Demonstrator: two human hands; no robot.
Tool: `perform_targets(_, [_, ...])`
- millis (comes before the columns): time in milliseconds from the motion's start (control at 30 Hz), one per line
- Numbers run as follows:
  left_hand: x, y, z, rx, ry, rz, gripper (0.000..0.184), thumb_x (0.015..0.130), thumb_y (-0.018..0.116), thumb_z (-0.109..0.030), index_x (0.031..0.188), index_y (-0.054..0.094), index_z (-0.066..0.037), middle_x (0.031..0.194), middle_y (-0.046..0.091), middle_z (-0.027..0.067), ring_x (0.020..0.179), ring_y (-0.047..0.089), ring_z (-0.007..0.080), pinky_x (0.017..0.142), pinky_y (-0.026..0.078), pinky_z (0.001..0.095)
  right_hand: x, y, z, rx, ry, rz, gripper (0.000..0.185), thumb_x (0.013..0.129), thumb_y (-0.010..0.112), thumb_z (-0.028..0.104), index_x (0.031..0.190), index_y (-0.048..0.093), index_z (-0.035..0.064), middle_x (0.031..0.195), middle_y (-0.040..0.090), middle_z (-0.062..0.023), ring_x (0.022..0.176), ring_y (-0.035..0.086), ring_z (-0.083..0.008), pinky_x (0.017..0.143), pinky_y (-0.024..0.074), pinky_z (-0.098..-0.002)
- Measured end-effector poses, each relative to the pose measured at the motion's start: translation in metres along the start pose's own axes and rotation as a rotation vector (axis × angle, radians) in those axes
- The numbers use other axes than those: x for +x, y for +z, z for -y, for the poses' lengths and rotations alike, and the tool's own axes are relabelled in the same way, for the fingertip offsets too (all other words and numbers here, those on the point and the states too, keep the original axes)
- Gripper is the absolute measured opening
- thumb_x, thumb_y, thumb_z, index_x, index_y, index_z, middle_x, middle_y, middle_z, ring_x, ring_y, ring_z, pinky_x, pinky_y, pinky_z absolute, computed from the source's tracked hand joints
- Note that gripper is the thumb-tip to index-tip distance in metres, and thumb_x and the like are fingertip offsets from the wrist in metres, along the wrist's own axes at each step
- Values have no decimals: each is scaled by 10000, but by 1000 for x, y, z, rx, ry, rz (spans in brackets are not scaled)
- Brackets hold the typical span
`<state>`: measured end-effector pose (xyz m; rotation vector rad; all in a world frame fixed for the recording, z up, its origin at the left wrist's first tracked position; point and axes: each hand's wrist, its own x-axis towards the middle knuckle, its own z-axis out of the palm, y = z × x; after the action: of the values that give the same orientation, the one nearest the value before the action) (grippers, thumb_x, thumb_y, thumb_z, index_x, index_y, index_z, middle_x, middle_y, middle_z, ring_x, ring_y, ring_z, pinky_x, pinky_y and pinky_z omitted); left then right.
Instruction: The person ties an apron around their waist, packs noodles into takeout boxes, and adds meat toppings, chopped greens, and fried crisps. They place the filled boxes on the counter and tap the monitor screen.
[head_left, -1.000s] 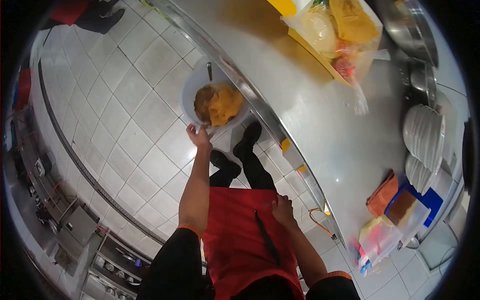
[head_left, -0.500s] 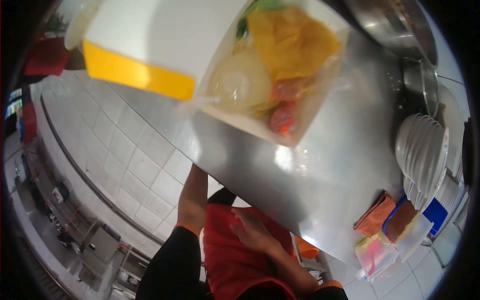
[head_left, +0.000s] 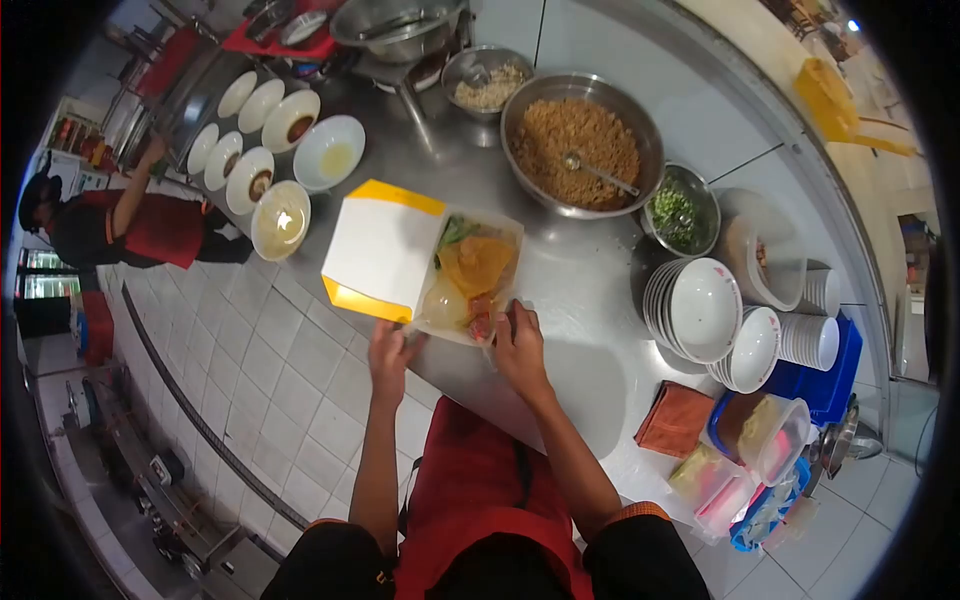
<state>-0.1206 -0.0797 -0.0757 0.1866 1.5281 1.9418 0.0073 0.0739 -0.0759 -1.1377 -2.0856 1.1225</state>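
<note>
An open takeaway box [head_left: 468, 338], white inside with a yellow-edged lid [head_left: 383, 243] folded out to the left, is at the front edge of the steel counter. Inside it lie a flat orange-yellow piece of food [head_left: 480, 264], a clear bag of pale liquid [head_left: 443, 303], red pieces at the near corner and some greens. My left hand [head_left: 389, 358] is at the near left side by the lid fold, its fingertips partly hidden, closed on the box. With the fingers of my right hand [head_left: 520, 350] I grip the near right corner.
Several bowls [head_left: 290, 122] stand at the left back. Metal bowls of brown crumbly food [head_left: 575, 140] and chopped greens [head_left: 683, 212] line the wall. Stacked bowls [head_left: 704, 308], a brown cloth [head_left: 676, 418] and plastic tubs [head_left: 772, 440] occupy the right. A co-worker [head_left: 130, 225] stands far left.
The box filled the upper view close up; now it appears smaller, farther away. My right hand has moved from in front of the apron to the box, and my left hand now shows there too.
</note>
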Motion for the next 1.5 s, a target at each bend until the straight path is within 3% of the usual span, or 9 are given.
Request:
perform_targets(167, [36,2,0,-138,-291,151,417,965,385,-304,1274,344,-27,1262,431,141,1099,521,298,830,522,471,21,0,26,24,104,167,259,916,395,118,910,576,-67,864,570,-249,806,566,-375,748,446,-451])
perform_targets(433, [34,-3,-11,-50,-221,150,464,955,395,-363,1296,314,-60,1237,463,138,1062,551,305,726,559,475,1,14,30,116,15,-72,190,897,421,62,747,472,-43,703,480,-215,640,487,-413,597,392,-462])
perform_targets(600, [27,31,-85,-23,-181,207,474,955,389,-365,1313,304,-66,1240,467,136,1032,571,302,674,575,435,15,-40,91,111,-10,-131,178,898,428,68,766,496,-30,688,476,-208,628,497,-386,579,401,-423])
perform_targets(767, [37,123,-172,-59,-115,393,507,960,358,-381,1319,286,-30,1261,452,148,1044,565,309,700,571,450,59,-120,141,65,-79,-190,201,891,428,84,777,521,-53,718,513,-226,674,514,-407,631,425,-434])
perform_targets(1000, [105,271,-244,-183,3,652,517,953,377,-384,1250,339,38,1187,486,179,1020,566,332,728,564,481,185,-228,160,218,9,-188,234,853,454,114,802,562,-88,615,574,-196,580,627,-224,526,481,-362])
perform_targets(1067, [141,310,-254,-194,28,786,520,952,381,-381,1244,336,47,1199,467,200,1036,552,348,734,553,514,209,-255,188,365,84,-172,341,919,379,189,825,570,-77,615,582,-130,409,570,-203,362,476,-302])
perform_targets(1200, [195,388,-265,-141,48,961,472,971,338,-326,1297,269,8,1260,413,220,1107,496,387,782,510,585,282,-292,164,388,68,-237,330,899,406,181,818,571,-94,631,593,-158,421,582,-215,370,503,-304])
perform_targets(1433, [258,490,-235,-76,-27,976,423,977,320,-274,1304,234,-21,1298,355,190,1124,461,439,766,490,635,349,-331,121,406,153,-281,321,882,458,189,824,580,-102,662,599,-155,463,602,-207,390,522,-269])
perform_targets(1500, [268,509,-227,-66,-37,974,418,977,316,-273,1306,225,-33,1307,331,189,1121,457,449,761,483,651,362,-334,110,401,117,-460,359,891,475,243,803,581,-89,649,580,-134,473,593,-191,388,519,-273])
